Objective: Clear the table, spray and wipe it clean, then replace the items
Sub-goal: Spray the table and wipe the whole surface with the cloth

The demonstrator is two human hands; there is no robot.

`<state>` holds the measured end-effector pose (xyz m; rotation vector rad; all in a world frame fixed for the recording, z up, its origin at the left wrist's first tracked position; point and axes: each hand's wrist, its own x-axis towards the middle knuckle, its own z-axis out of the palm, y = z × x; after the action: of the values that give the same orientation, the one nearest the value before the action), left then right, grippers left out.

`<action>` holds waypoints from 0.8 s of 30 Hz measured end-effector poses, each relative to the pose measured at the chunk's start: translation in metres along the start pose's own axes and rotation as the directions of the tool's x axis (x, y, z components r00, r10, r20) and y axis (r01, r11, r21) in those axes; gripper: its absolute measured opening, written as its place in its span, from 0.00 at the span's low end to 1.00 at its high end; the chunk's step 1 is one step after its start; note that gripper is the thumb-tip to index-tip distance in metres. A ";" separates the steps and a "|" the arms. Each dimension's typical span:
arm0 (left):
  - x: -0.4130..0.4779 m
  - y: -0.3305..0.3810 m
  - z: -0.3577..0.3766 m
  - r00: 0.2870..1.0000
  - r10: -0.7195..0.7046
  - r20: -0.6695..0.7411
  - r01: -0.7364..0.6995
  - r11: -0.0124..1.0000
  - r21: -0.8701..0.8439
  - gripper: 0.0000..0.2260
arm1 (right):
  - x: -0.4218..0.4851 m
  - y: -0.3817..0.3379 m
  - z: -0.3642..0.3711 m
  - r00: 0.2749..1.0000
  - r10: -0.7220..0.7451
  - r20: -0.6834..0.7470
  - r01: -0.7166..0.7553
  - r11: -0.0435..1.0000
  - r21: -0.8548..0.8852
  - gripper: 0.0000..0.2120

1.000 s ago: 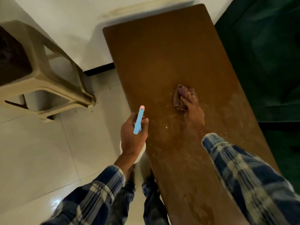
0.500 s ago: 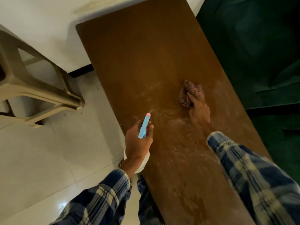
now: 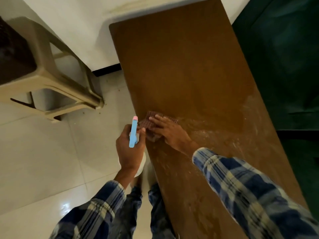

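Note:
The long brown table (image 3: 186,69) runs away from me, its near half streaked with wet smears. My right hand (image 3: 170,131) presses flat on a reddish checked cloth (image 3: 148,123) near the table's left edge. My left hand (image 3: 129,149) grips a spray bottle (image 3: 133,131) with a light blue head and pink tip, held just off the left edge, right beside the cloth. The white body of the bottle is mostly hidden under my hand.
A beige plastic stool (image 3: 43,75) with a dark seat stands on the white tiled floor (image 3: 43,161) to the left. A dark green covered surface (image 3: 284,57) borders the table's right side. A white wall (image 3: 82,19) lies beyond.
My right hand has swept the cloth from the table's middle right over to its left edge, next to the bottle. The left hand has kept the bottle almost still.

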<state>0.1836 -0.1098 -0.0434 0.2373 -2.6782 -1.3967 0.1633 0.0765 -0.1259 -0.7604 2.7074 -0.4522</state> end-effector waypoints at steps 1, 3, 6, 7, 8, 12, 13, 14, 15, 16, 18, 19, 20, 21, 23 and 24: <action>-0.002 0.002 0.003 1.000 0.006 0.012 -0.005 1.000 -0.009 0.07 | -0.001 -0.002 0.000 0.986 0.154 -0.061 -0.151 0.988 0.044 0.36; -0.005 0.010 0.011 0.999 0.003 0.054 -0.001 0.999 -0.042 0.08 | -0.016 -0.009 0.005 0.960 0.257 -0.116 -0.248 0.965 0.084 0.35; -0.012 0.026 0.030 0.988 0.021 0.150 -0.008 0.996 -0.086 0.10 | -0.073 0.001 0.010 0.992 0.122 -0.046 -0.121 0.993 0.015 0.40; -0.013 0.030 0.038 0.984 0.030 0.176 -0.015 0.996 -0.083 0.10 | -0.087 0.014 0.007 0.978 0.194 -0.076 -0.192 0.981 0.039 0.41; -0.015 0.035 0.046 0.978 0.038 0.206 -0.024 0.997 -0.074 0.09 | -0.097 0.027 0.002 0.931 0.341 -0.132 -0.331 0.939 0.091 0.41; -0.032 0.064 0.091 0.930 0.112 0.351 -0.086 0.992 -0.088 0.08 | -0.137 0.070 -0.015 0.528 0.832 -0.174 -0.741 0.550 0.384 0.38; -0.036 0.071 0.101 0.913 0.108 0.392 -0.081 0.993 -0.084 0.08 | -0.150 0.073 -0.014 0.488 0.857 -0.166 -0.761 0.511 0.400 0.38; -0.041 0.078 0.110 0.898 0.106 0.427 -0.082 0.994 -0.075 0.08 | -0.166 0.074 -0.011 0.455 0.877 -0.153 -0.779 0.475 0.410 0.38; -0.046 0.086 0.123 0.876 0.109 0.471 -0.090 0.994 -0.062 0.08 | -0.187 0.075 -0.007 0.402 0.904 -0.147 -0.799 0.424 0.426 0.38; -0.050 0.092 0.133 0.852 0.101 0.514 -0.093 0.995 -0.040 0.08 | -0.206 0.072 -0.001 0.333 0.933 -0.136 -0.821 0.358 0.445 0.38; -0.057 0.107 0.154 0.794 0.061 0.605 -0.090 0.996 0.018 0.10 | -0.241 0.065 0.009 0.164 0.980 -0.116 -0.843 0.200 0.500 0.38; -0.059 0.114 0.164 0.773 0.059 0.632 -0.104 0.994 0.035 0.12 | -0.254 0.064 0.012 0.090 0.990 -0.110 -0.840 0.135 0.525 0.38; -0.063 0.121 0.173 0.755 0.071 0.651 -0.133 0.990 0.047 0.13 | -0.264 0.064 0.013 0.023 0.994 -0.109 -0.831 0.079 0.551 0.38; -0.066 0.129 0.181 0.746 0.086 0.661 -0.163 0.985 0.055 0.14 | -0.270 0.065 0.013 -0.021 0.994 -0.106 -0.821 0.043 0.569 0.38; -0.069 0.141 0.193 0.734 0.103 0.671 -0.198 0.978 0.067 0.12 | -0.275 0.071 0.013 -0.037 0.993 -0.109 -0.815 0.033 0.579 0.38; -0.068 0.145 0.197 0.734 0.107 0.671 -0.203 0.977 0.066 0.11 | -0.273 0.075 0.012 -0.013 0.993 -0.120 -0.819 0.058 0.571 0.38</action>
<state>0.2046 0.1432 -0.0389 -0.5951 -3.2452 -1.4473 0.3570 0.2823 -0.1127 1.5921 2.5812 -0.7427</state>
